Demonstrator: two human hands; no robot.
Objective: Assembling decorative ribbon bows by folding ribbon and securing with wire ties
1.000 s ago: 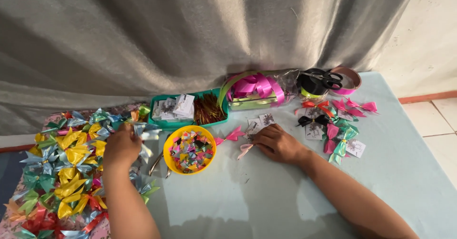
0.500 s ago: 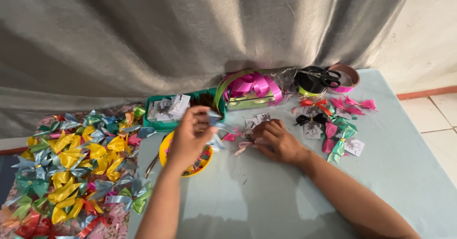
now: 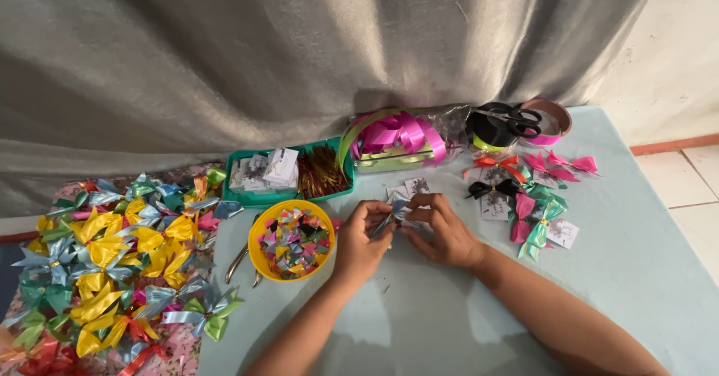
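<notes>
My left hand and my right hand meet over the pale blue table, and between their fingertips they pinch a small silvery-blue ribbon bow. The bow's far side is hidden by my fingers. A few small white cards lie just beyond my hands. Left of my left hand stands a yellow bowl filled with small folded ribbon pieces.
A heap of finished yellow, silver, green and red bows covers the left side. A green tray holds cards and twist ties. Pink ribbon loops, scissors on a tape roll and bows on cards lie at the right. Pliers lie beside the bowl.
My left hand left the bow heap, swung right past the yellow bowl and joined my right hand on the small bow. The camera view shifted slightly.
</notes>
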